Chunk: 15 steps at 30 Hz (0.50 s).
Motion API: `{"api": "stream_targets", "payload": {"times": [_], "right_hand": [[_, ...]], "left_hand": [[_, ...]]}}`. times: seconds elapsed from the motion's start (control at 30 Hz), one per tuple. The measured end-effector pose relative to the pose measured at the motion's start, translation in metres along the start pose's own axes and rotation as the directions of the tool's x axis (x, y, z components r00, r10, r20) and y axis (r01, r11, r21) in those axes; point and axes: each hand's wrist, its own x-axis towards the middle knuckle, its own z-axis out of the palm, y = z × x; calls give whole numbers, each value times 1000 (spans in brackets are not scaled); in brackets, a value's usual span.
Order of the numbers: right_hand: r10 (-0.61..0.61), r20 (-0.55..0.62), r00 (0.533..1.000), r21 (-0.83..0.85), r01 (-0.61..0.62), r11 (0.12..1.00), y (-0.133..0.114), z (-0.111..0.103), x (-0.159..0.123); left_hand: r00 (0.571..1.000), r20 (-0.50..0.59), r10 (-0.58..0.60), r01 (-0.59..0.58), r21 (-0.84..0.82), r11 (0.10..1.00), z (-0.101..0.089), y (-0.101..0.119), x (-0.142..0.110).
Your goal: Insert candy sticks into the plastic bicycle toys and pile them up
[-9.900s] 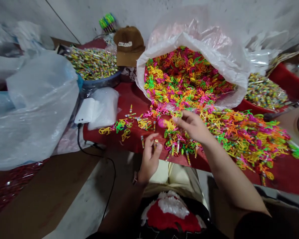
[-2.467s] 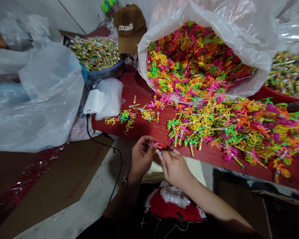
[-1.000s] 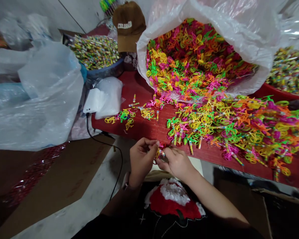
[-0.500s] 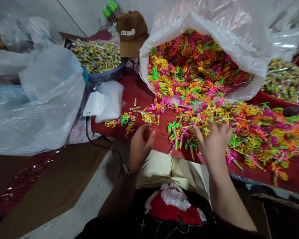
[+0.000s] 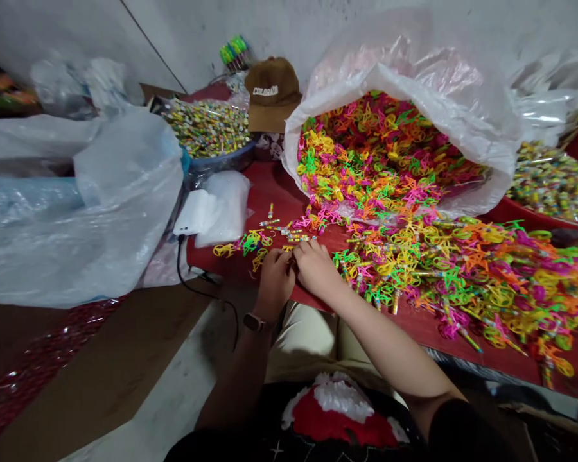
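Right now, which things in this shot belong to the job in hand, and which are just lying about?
Worked on: left hand, right hand, small wrapped sticks beside them, neon plastic shapes, their white sack.

Lying about: brown Colorado cap, white box with a cable, clear plastic bags, blue basin.

Left hand (image 5: pixel 275 282) and right hand (image 5: pixel 315 269) meet by neon plastic loops (image 5: pixel 253 244).
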Motion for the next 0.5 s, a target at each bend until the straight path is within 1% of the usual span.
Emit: {"api": "stream_targets", "payload": {"times": [0.1, 0.17, 0.27, 0.33, 0.4, 0.5], "right_hand": [[48, 6, 999, 13, -48, 999, 1, 1, -3], [64, 8, 998, 21, -64, 998, 7, -4, -6], [64, 33, 997, 33, -65, 997, 16, -11, -13], [53, 55, 997, 36, -55, 998, 15, -11, -19], [40, 67, 997, 35, -43, 998, 7, -6, -26], [46, 67, 997, 30, -48, 998, -15, 7, -43]], "left_hand": [[999, 6, 35, -34, -150, 988, -5, 0, -10], [1000, -21, 9, -13, -193, 981, -7, 1, -12], [998, -56, -37, 29, -140, 990, -4, 1, -11], [999, -39, -27, 25, -62, 998, 1, 0, -6], [1000, 8, -19, 19, 9, 1000, 5, -1, -1], [996, 76, -37, 33, 53, 998, 9, 0, 5]]}}
